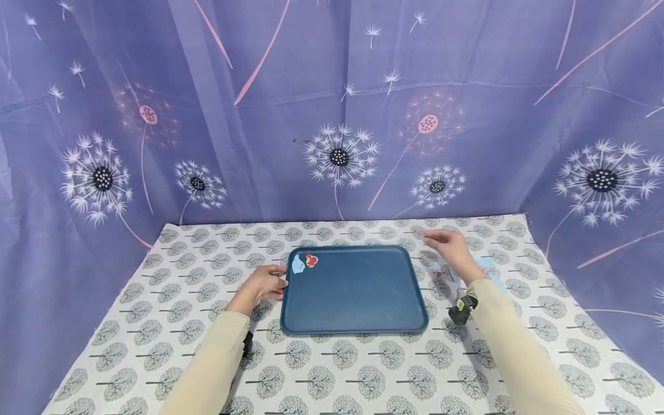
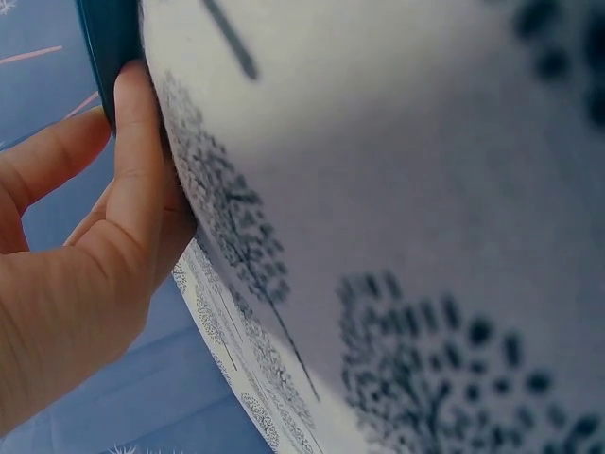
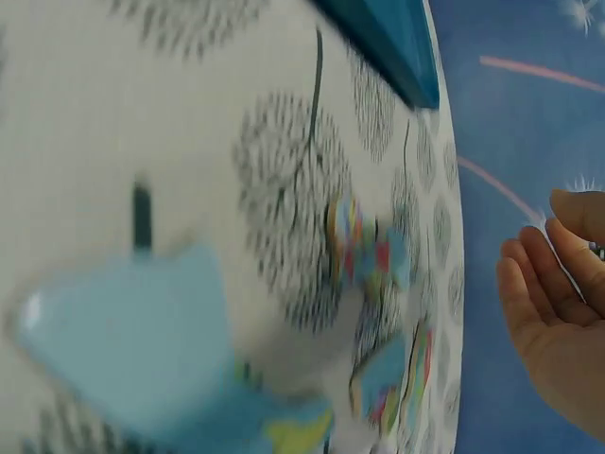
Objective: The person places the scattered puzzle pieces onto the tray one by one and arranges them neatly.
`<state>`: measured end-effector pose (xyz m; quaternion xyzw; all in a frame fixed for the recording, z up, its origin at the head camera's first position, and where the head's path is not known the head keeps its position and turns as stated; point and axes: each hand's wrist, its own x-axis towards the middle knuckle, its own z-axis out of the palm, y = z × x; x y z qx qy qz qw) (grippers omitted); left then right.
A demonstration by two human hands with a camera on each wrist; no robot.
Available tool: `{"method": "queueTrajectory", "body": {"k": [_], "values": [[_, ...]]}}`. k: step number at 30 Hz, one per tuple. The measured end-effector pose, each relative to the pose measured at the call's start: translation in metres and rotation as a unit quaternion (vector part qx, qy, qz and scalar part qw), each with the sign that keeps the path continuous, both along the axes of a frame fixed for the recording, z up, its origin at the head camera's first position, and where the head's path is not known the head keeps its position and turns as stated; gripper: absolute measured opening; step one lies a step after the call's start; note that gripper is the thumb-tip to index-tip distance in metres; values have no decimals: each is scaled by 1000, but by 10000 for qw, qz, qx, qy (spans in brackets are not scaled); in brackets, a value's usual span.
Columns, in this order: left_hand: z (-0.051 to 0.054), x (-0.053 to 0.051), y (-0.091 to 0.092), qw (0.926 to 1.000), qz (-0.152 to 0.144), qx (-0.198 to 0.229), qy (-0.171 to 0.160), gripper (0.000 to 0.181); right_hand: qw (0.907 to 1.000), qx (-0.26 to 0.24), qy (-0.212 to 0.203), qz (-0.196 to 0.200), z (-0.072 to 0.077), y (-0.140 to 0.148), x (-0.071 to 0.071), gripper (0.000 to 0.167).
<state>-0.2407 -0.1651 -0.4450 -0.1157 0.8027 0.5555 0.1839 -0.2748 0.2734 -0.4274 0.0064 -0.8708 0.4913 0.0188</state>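
A dark blue tray (image 1: 355, 294) lies on the cloth; a light-blue piece (image 1: 298, 265) and a red and yellow piece (image 1: 312, 260) sit in its top left corner. My left hand (image 1: 266, 282) touches the tray's left edge, thumb and fingertips at the rim (image 2: 102, 47) in the left wrist view. Beyond the tray's upper right, my right hand (image 1: 450, 248) is raised with loosely bent fingers and nothing visible in them. Under and beside that forearm lie light-blue pieces (image 1: 487, 264) and a small multicoloured piece (image 1: 437, 269), larger but blurred in the right wrist view.
The tree-print cloth (image 1: 321, 374) covers the table. A purple dandelion-print curtain (image 1: 280, 144) hangs behind and at both sides. Dark devices are strapped at both wrists, the right one (image 1: 463, 309) more visible, above the cloth right of the tray.
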Motion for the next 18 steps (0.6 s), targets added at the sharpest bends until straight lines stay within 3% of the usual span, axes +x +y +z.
{"method": "queueTrajectory", "body": {"k": [9,18], "values": [[-1,0,-1,10000,16,-5,-10,48,9991,-285,-264,-194,-8,45,11,51],[-1,0,-1,10000,-4,45,-1,49,9982,48,-498,-345,-22,61,15,53]]}}
